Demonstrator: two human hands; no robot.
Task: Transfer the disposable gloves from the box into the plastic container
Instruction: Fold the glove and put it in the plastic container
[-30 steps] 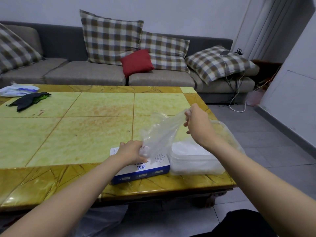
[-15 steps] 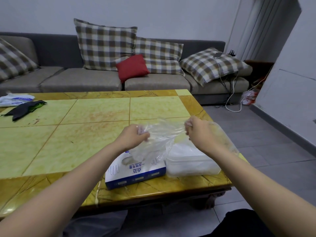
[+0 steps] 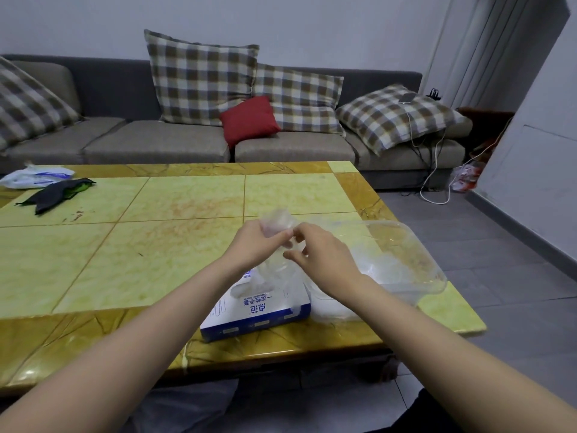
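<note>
Glove of thin clear plastic [image 3: 277, 223], bunched, pinched by left hand [image 3: 253, 248] and right hand [image 3: 324, 260] above blue-and-white cardboard box [image 3: 259, 310]. Not yet in clear plastic container [image 3: 415, 245] at box's 3 o'clock; seems partly filled, more likely left.

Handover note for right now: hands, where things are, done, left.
Left hand: grips the bunched glove.
Right hand: pinches the same glove.
Both are above the box, at the table's near edge.
Container: open, right of the box, clear film already inside.
Done: this glove is lifted, its tail hanging toward the box.
Left: drop it into the container, then the rest.
</note>
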